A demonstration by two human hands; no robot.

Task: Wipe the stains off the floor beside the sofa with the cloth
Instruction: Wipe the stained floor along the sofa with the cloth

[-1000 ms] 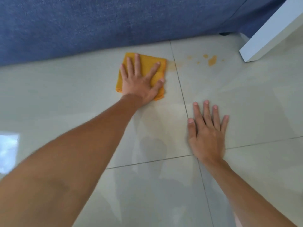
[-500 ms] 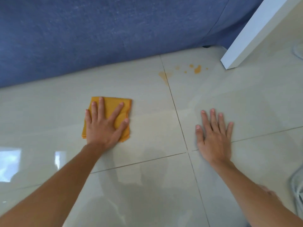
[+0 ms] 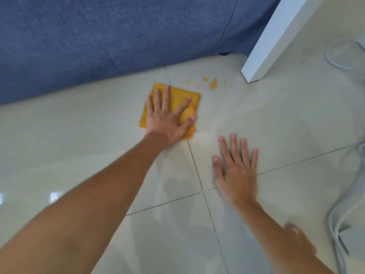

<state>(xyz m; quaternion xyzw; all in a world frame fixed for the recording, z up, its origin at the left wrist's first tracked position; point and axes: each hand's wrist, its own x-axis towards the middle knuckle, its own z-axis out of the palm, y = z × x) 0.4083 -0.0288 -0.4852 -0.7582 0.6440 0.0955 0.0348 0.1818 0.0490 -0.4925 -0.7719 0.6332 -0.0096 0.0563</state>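
Cloth (image 3: 175, 99), orange and folded into a rough square, lies flat on the pale tiled floor (image 3: 276, 123) near the base of the sofa, pinned under one hand. Nearest the camera: both bare forearms reach forward from the lower edge of the view. Right hand (image 3: 236, 167) rests palm-down on the tile, fingers spread and straight, holding nothing; its heel sits just beside the crossing of two grout lines. It is well apart from the cloth. Further out, left hand (image 3: 167, 117) lies flat on top of the cloth, fingers splayed wide, thumb out toward the cloth's right edge; it presses rather than grips. Cloth straddles the grout line that runs away from the camera; a small hump of fabric shows between thumb and index finger. Beyond the cloth's far right corner, stains (image 3: 213, 83): one larger orange-brown blot with several small specks around it, near the cloth but not touching it. White furniture leg (image 3: 276, 36) stands just right of the stains. Pale cable (image 3: 339, 210) loops along the right edge. Farthest: blue fabric sofa (image 3: 118, 36) spanning the top of the view.
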